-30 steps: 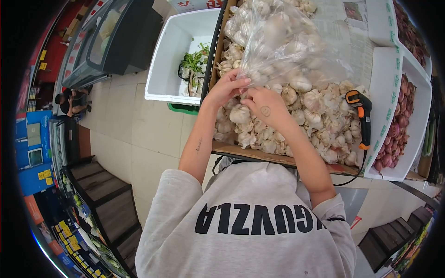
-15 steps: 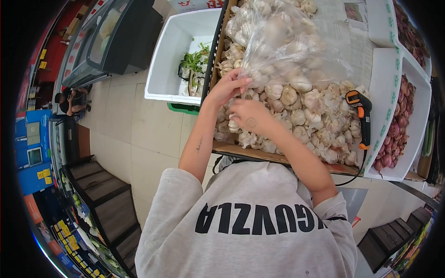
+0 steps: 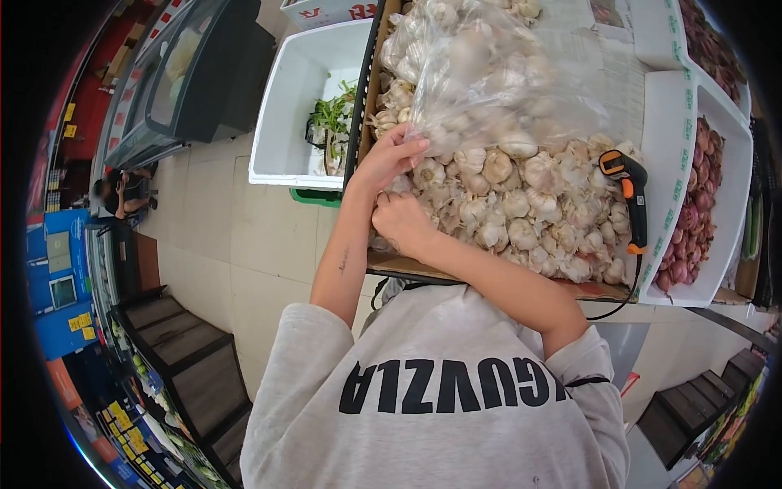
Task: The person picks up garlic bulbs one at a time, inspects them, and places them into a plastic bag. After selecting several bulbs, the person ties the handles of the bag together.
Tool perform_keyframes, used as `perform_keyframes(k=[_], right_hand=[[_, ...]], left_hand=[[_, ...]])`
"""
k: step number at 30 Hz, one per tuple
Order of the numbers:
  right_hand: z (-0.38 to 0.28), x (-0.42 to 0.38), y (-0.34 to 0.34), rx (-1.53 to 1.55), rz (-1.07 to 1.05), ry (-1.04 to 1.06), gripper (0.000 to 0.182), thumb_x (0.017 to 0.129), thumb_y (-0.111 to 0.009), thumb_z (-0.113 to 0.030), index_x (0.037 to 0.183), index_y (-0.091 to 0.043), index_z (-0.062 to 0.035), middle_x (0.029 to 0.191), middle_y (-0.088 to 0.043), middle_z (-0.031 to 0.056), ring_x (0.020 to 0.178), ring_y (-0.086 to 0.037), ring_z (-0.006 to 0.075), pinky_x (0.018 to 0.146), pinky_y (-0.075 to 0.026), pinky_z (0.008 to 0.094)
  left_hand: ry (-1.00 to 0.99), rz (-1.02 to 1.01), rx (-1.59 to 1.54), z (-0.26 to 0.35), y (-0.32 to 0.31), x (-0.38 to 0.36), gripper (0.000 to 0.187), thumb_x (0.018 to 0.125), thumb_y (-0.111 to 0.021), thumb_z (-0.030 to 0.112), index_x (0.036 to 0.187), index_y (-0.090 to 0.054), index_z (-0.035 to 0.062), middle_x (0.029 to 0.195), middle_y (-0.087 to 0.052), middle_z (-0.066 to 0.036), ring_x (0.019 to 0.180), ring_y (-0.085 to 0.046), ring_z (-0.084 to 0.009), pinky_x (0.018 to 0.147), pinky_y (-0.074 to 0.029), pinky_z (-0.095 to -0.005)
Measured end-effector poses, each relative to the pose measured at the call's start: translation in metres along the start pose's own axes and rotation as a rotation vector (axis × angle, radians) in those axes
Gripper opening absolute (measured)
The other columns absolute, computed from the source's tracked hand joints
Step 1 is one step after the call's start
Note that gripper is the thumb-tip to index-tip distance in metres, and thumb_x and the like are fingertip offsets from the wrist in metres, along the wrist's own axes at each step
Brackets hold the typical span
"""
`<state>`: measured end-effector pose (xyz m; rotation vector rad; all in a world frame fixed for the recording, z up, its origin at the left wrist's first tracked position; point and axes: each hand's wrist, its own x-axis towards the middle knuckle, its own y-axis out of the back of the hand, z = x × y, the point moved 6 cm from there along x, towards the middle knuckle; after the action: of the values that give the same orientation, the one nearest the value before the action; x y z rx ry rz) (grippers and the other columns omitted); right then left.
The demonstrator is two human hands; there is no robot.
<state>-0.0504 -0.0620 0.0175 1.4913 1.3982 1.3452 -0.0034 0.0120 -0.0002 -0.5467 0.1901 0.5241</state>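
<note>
Garlic bulbs (image 3: 521, 200) fill a wide bin in front of me, with loose papery skins among them. Across the far part of the heap lies a clear plastic bag (image 3: 481, 90), bulbs showing through it. My left hand (image 3: 388, 159) pinches the bag's near left edge between thumb and fingers. Just below it, my right hand (image 3: 403, 222) is closed in a fist low over the garlic at the bin's near left corner. Whatever its fingers hold is hidden from view.
A black and orange handheld scanner (image 3: 626, 183) with a cable lies on the garlic at right. Beyond it stands a white foam box of shallots (image 3: 692, 212). At left, a white foam box (image 3: 273, 130) holds green scraps. A person (image 3: 122, 196) sits far left.
My right hand has moved left and closed, its fingers now tucked in below my left hand. My left hand keeps its pinch on the bag. The whole view has shifted slightly.
</note>
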Motion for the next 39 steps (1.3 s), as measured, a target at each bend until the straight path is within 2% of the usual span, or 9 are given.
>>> perform_keyframes(k=[4,7,9,10,13,19,26,34,39], right_hand=[[0.022,0.001,0.004,0.083,0.036,-0.051,0.008,0.058,-0.051,-0.010,0.061,-0.054,-0.0023,0.066,-0.052,0.0098,0.061,-0.053,0.0204,0.053,-0.041,0.0298],[0.056,-0.007,0.018,0.437,0.042,-0.210,0.010,0.063,-0.053,-0.011,0.063,-0.055,-0.0011,0.065,-0.052,0.0103,0.060,-0.053,0.0176,0.054,-0.041,0.0290],[0.077,-0.011,0.010,0.951,-0.227,-0.461,0.014,0.068,-0.057,-0.016,0.067,-0.055,-0.0021,0.067,-0.054,0.0070,0.060,-0.052,0.0130,0.055,-0.041,0.0260],[0.084,-0.010,0.008,0.949,-0.227,-0.462,0.014,0.068,-0.057,-0.016,0.067,-0.055,-0.0021,0.067,-0.054,0.0070,0.060,-0.052,0.0130,0.055,-0.041,0.0260],[0.091,-0.014,-0.005,1.773,-0.203,-0.666,0.014,0.074,-0.054,-0.019,0.076,-0.055,-0.0048,0.073,-0.055,0.0000,0.063,-0.053,0.0089,0.059,-0.041,0.0208],[0.093,-0.016,0.010,2.177,0.008,-0.878,0.016,0.077,-0.050,-0.019,0.080,-0.054,-0.0038,0.070,-0.054,-0.0004,0.061,-0.051,0.0056,0.054,-0.041,0.0191],[0.109,-0.012,0.047,2.197,-0.167,-0.396,0.018,0.079,-0.047,-0.022,0.079,-0.052,-0.0045,0.060,-0.047,-0.0032,0.044,-0.039,0.0022,0.039,-0.030,0.0138],[0.186,-0.037,0.079,1.481,0.402,-0.849,0.016,0.078,-0.048,-0.017,0.073,-0.049,-0.0023,0.052,-0.043,-0.0007,0.042,-0.037,0.0062,0.038,-0.029,0.0187],[0.227,-0.034,0.102,1.073,0.529,-0.982,0.015,0.078,-0.047,-0.017,0.079,-0.049,-0.0017,0.059,-0.047,0.0025,0.048,-0.042,0.0096,0.042,-0.033,0.0209]], left_hand=[[-0.021,-0.025,-0.017,-0.003,0.003,0.002,0.018,0.071,-0.056,0.009,0.085,-0.046,0.0054,0.065,-0.043,0.003,0.053,-0.039,-0.0048,0.049,-0.034,-0.0170],[-0.025,-0.024,-0.047,-0.004,0.005,0.003,0.022,0.071,-0.056,0.008,0.090,-0.046,0.0038,0.066,-0.044,0.003,0.052,-0.039,-0.0055,0.051,-0.034,-0.0181],[-0.032,-0.023,-0.062,-0.002,0.003,0.002,0.023,0.071,-0.055,0.008,0.091,-0.046,0.0037,0.067,-0.045,0.003,0.052,-0.039,-0.0057,0.052,-0.034,-0.0181],[-0.034,0.004,-0.078,0.001,0.001,0.001,0.019,0.071,-0.056,0.008,0.087,-0.047,0.0048,0.066,-0.045,0.003,0.052,-0.040,-0.0050,0.049,-0.035,-0.0172],[-0.025,0.023,-0.091,0.000,0.002,0.000,0.016,0.071,-0.056,0.008,0.084,-0.048,0.0056,0.065,-0.047,0.003,0.053,-0.043,-0.0043,0.047,-0.036,-0.0166],[-0.026,0.085,-0.049,0.003,0.001,-0.001,0.019,0.070,-0.057,0.008,0.087,-0.048,0.0048,0.069,-0.051,0.002,0.059,-0.050,-0.0052,0.052,-0.042,-0.0185],[-0.042,0.053,-0.005,-0.006,0.011,0.005,0.023,0.070,-0.057,0.008,0.090,-0.047,0.0034,0.074,-0.049,0.001,0.066,-0.049,-0.0059,0.056,-0.040,-0.0180],[-0.066,-0.046,-0.024,0.000,0.002,0.002,0.024,0.067,-0.059,0.008,0.088,-0.048,0.0054,0.064,-0.045,0.005,0.054,-0.039,-0.0035,0.047,-0.031,-0.0150],[-0.058,-0.075,-0.010,0.000,0.001,0.001,0.021,0.067,-0.060,0.009,0.084,-0.048,0.0075,0.061,-0.042,0.006,0.052,-0.037,-0.0032,0.047,-0.028,-0.0148]])
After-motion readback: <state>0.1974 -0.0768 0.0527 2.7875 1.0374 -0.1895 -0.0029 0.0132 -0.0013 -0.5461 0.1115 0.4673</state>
